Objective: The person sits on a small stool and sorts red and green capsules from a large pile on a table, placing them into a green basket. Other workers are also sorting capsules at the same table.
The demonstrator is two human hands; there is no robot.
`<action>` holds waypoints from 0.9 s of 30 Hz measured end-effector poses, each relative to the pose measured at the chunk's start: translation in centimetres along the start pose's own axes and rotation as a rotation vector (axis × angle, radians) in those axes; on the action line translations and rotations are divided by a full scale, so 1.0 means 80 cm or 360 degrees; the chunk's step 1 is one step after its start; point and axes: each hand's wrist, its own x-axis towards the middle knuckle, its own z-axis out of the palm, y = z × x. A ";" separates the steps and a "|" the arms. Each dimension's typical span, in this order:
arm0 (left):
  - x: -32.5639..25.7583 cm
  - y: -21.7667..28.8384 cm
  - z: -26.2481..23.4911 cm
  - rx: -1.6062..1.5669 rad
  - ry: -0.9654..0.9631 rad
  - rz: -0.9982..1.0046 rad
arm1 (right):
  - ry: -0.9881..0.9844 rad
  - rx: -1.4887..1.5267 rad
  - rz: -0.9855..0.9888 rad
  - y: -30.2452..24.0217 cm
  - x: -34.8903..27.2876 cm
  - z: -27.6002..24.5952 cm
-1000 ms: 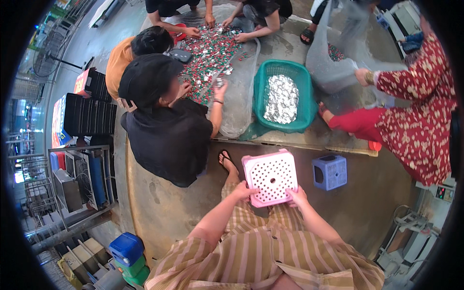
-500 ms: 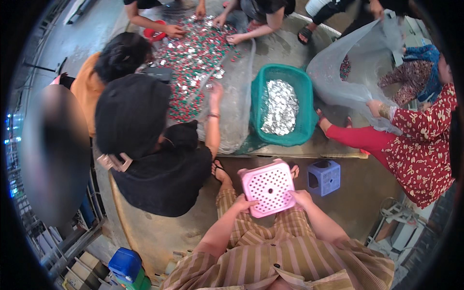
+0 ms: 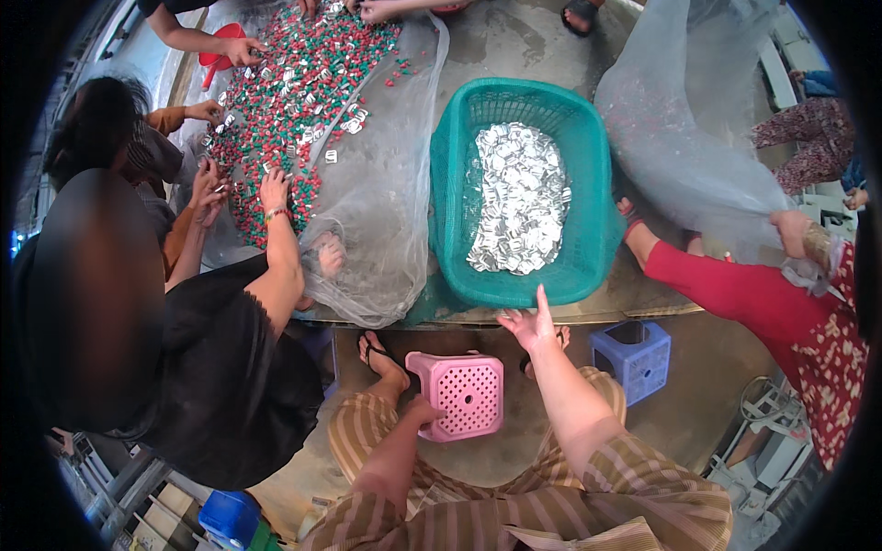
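The left hand (image 3: 424, 410) grips the rim of the pink perforated plastic stool (image 3: 462, 393), likely light and stiff, while the right hand (image 3: 530, 323) reaches, fingers spread and released, toward the teal basket (image 3: 593, 184).

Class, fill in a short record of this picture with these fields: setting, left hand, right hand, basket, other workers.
setting: low work surface seen from above, people gathered round it
left hand: on the edge of the small pink perforated plastic stool on the floor
right hand: open, fingers spread, at the near rim of the teal plastic mesh basket
basket: holds a pile of small silver foil pieces
other workers: hands in red and green small pieces on clear plastic sheet
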 end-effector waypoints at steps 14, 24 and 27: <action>0.123 0.061 -0.142 0.1241 0.0393 -0.0400 | -0.0339 0.0433 -0.0561 -0.089 0.123 0.090; 0.082 0.156 -0.045 0.1803 0.0943 0.0211 | -0.0357 0.0233 -0.0711 -0.085 0.118 0.094; 0.091 0.138 -0.009 0.1872 0.0559 0.0633 | -0.0357 0.0182 -0.0710 -0.085 0.119 0.092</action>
